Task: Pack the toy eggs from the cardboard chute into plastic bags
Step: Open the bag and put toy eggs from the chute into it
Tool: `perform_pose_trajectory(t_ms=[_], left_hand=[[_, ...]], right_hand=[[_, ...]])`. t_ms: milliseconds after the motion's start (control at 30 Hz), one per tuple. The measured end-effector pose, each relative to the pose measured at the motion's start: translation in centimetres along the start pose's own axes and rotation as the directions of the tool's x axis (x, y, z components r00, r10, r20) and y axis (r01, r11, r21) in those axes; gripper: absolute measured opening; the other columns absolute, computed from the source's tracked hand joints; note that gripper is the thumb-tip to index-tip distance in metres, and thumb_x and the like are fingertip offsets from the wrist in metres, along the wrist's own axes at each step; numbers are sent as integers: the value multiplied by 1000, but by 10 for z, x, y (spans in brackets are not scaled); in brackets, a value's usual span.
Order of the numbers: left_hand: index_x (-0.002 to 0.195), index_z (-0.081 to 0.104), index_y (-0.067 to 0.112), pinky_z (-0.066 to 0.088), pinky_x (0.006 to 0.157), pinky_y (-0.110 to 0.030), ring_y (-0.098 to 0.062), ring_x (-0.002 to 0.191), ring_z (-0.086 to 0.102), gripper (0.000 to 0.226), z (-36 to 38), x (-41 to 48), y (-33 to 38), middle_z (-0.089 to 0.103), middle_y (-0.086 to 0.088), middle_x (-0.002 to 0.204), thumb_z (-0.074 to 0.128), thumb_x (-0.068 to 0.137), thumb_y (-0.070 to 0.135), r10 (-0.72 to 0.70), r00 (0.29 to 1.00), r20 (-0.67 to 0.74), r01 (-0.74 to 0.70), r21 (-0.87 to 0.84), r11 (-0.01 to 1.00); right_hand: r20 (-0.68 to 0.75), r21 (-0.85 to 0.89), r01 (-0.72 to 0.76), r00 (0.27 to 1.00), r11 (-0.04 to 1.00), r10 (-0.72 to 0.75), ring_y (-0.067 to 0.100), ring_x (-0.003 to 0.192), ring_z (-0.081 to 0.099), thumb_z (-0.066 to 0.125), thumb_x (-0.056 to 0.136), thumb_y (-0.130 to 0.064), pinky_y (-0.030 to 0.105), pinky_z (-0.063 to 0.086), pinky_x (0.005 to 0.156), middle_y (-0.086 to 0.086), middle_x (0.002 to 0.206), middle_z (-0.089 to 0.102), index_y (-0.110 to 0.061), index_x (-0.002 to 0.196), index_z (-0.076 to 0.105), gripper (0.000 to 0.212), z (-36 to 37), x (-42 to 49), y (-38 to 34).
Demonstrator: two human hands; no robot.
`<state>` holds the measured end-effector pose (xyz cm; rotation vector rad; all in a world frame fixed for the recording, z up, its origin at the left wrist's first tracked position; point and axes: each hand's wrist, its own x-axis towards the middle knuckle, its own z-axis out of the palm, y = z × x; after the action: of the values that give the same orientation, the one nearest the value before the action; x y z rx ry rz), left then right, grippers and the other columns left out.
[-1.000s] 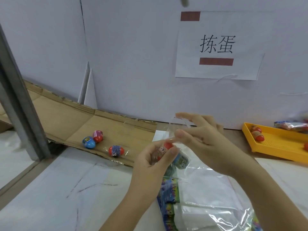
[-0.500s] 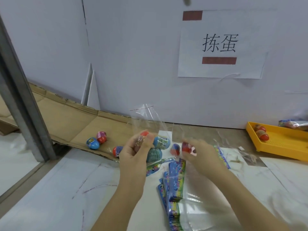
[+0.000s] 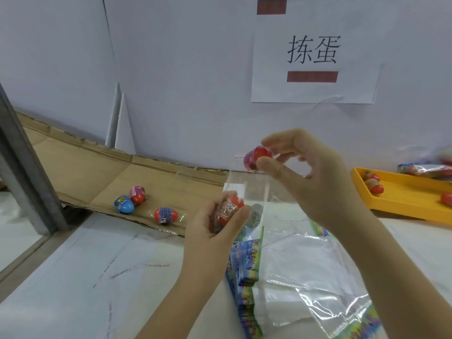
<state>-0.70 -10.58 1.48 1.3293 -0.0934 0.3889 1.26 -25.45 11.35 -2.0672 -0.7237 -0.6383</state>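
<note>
Pinching right hand (image 3: 318,177): red, pink-banded toy egg (image 3: 258,157)

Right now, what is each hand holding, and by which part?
Right hand pinches a red toy egg by its sides. Left hand grips a second red egg around its middle.

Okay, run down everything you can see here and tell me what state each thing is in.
Right hand, pinching pink-banded egg, raised.
Left hand, gripping brown-banded egg.
Bag, upright beside left hand; mouth unclear.
Chute, three loose eggs lying on it.
Tray, holding red eggs.
Bag stack, flat on table.
</note>
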Motion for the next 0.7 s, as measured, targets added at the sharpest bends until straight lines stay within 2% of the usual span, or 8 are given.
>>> perform_pose_trajectory(t_ms=[100,200,333,433,467,533,600,700], left_hand=[[95,73,21,55,67,-19,-14,77,71,41,3,-3,2,75,-6,86,77,61,43,20,999,34,-20,-7,1000],[94,74,23,54,64,-17,-11,73,71,37,4,-4,6,75,-2,82,76,62,41,46,998,52,-45,-25,999],[105,69,16,54,65,-17,-11,75,72,50,5,-3,8,76,-2,85,75,61,37,26,999,39,-25,-39,999],[105,69,16,55,67,-19,-15,78,72,49,4,-3,8,76,-6,88,76,61,37,0,999,37,3,-80,997],[105,69,15,55,66,-19,-15,77,72,50,5,-3,8,76,-6,88,76,61,37,-9,999,44,14,-103,995],[111,67,15,55,63,-19,-12,75,72,55,5,-2,10,76,-3,87,75,61,37,-34,998,58,42,-139,989],[115,66,20,54,60,-17,-8,72,71,58,4,-2,10,75,0,86,74,61,40,-51,997,65,60,-145,988],[110,70,28,56,66,-21,-14,82,72,48,3,-1,11,75,-3,96,72,65,43,-56,992,109,68,-113,991]], right_hand=[[19,-294,64,998,954,-62,5,90,51,53,84,-53,34,25,87,-26,88,62,-41,93,67,21,-3,-1,4],[81,-409,89,995,908,-61,5,94,34,43,83,-60,27,12,77,-18,96,54,-39,90,73,37,-6,-1,4],[211,-501,109,978,859,-1,2,107,19,40,85,-57,20,6,87,-20,120,33,-45,90,71,33,-5,-2,7],[54,-213,-40,997,976,53,-2,113,25,46,87,-60,19,12,99,-25,126,32,-59,103,56,19,0,-1,9],[13,-68,-96,995,993,97,-1,118,31,51,81,-63,21,22,102,-25,128,34,-61,111,48,31,-1,0,10],[122,139,-271,959,953,255,-5,114,46,65,65,-70,20,42,88,-26,126,40,-60,124,35,67,-4,3,13],[312,189,-401,890,896,332,0,98,62,78,56,-64,21,53,74,-20,112,58,-47,130,39,86,-8,4,17],[320,275,-370,905,887,279,3,75,70,79,69,-27,14,53,64,-5,83,73,-21,106,67,39,-3,2,23]])
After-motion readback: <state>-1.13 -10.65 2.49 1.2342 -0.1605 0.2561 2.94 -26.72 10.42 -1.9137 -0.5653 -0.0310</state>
